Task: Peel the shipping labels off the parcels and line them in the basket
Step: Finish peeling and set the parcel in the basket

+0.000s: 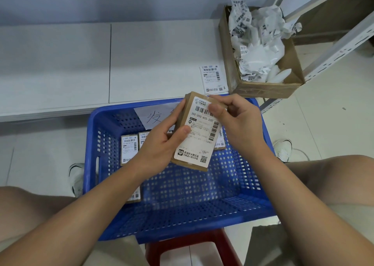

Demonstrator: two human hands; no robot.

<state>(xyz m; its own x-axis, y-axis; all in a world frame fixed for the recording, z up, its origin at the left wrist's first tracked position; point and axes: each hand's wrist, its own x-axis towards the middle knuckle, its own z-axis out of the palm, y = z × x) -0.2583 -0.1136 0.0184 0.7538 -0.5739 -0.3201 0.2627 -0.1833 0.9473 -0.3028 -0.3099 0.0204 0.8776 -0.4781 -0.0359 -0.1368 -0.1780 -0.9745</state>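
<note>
Over the blue basket [113, 221], the parcel [182, 122] could drop if the peel tugs harder than the grip, or its label [200, 136] could tear. The left hand [162, 144] wraps the parcel's side, thumb on the label; the right hand [238, 122] pinches its top corner.

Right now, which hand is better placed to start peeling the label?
Right, probably. The right hand already pinches the shipping label at its top corner, while the left hand grips the parcel, steadying it.
</note>
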